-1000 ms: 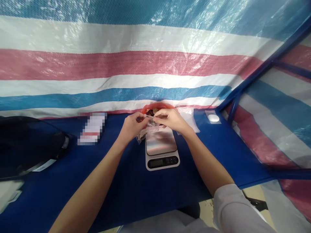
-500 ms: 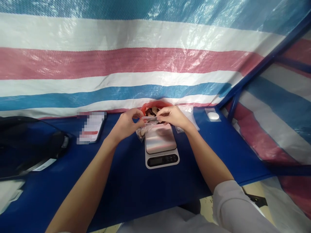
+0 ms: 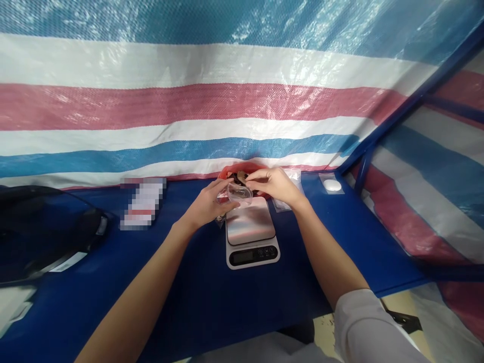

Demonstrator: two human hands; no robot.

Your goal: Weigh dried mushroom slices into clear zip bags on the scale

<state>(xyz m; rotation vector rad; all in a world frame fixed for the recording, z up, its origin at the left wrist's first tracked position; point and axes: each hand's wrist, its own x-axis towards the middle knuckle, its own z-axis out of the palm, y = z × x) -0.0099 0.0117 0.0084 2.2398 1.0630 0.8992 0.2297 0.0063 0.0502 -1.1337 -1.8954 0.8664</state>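
A small clear plastic bag (image 3: 240, 194) hangs over the far part of the kitchen scale, its mouth spread into a round opening. My left hand (image 3: 207, 202) grips the bag's left side, thumb below and fingers above. At the far right of the opening, the fingertips of my right hand (image 3: 273, 185) pinch together close to the rim; they appear to hold its edge. Beneath lies the white kitchen scale (image 3: 250, 227) with a shiny metal plate and a dark display. Behind the hands, a red bag (image 3: 247, 167) holds dark and pale dried slices (image 3: 238, 177), partly hidden by my fingers.
Clear plastic bags (image 3: 293, 181) lie right of the scale, and a white oval object (image 3: 332, 185) on a clear packet farther right. A blurred-out phone-like object (image 3: 143, 204) and a black bag (image 3: 45, 232) are on the left. Striped sheeting (image 3: 189, 106) rises behind the blue table (image 3: 212, 302).
The bag's mouth, nearly flat between my fingers before, is now pulled open into a round shape. My left hand has moved slightly right and its fingers have spread more.
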